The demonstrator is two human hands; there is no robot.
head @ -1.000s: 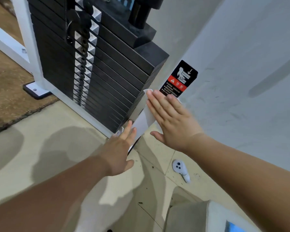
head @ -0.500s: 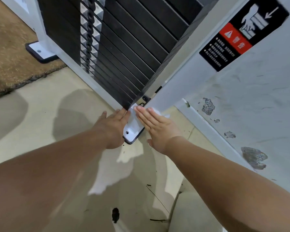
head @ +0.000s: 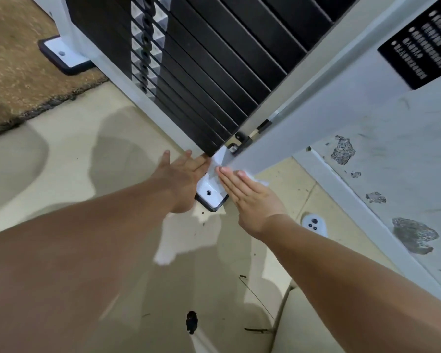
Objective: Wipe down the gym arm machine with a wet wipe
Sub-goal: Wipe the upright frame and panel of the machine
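Under right hand [head: 250,197] — wet wipe [head: 262,182], against post [head: 278,138]

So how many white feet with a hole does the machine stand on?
2. One white metal foot plate sits at the upper left by the brown mat; the other lies between the left hand and right hand. Others may be hidden.

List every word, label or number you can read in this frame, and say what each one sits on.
Warning sticker on the machine's white upright: rows of white text on black with a red patch above, too blurred to read.
White tags on the weight stack: no numbers legible.
Nothing else shows any text.
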